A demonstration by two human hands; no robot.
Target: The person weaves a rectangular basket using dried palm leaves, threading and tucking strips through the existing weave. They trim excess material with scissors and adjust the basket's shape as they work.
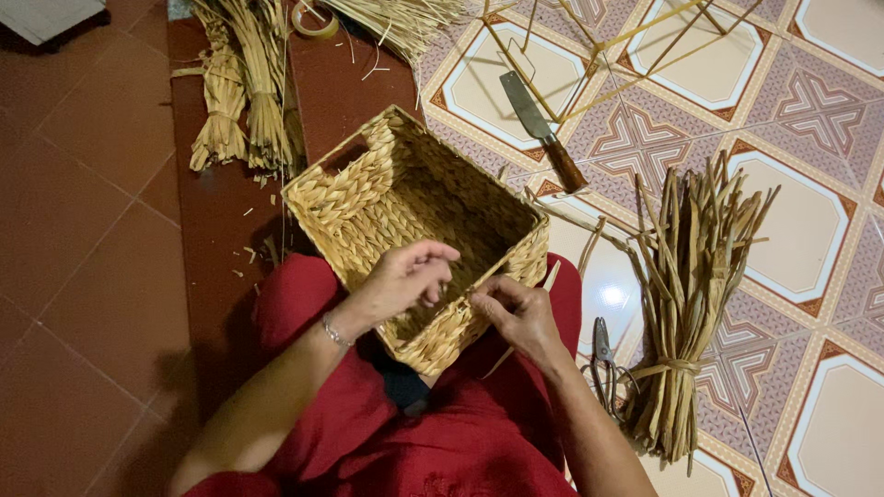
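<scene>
1. The person wears red clothing (368, 433), plain and loose, covering lap and legs.
2. A faint stitched pattern in the same red shows low on the cloth, near the bottom edge.
3. Both forearms are bare, with no sleeves reaching them.
4. The left hand (405, 276) carries 1 thin silver bracelet (336, 331) at the wrist.
5. The right hand (520, 313) wears nothing that I can see.

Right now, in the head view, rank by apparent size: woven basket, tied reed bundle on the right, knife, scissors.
1. woven basket
2. tied reed bundle
3. knife
4. scissors, partly hidden behind the bundle, so unsure.
</scene>
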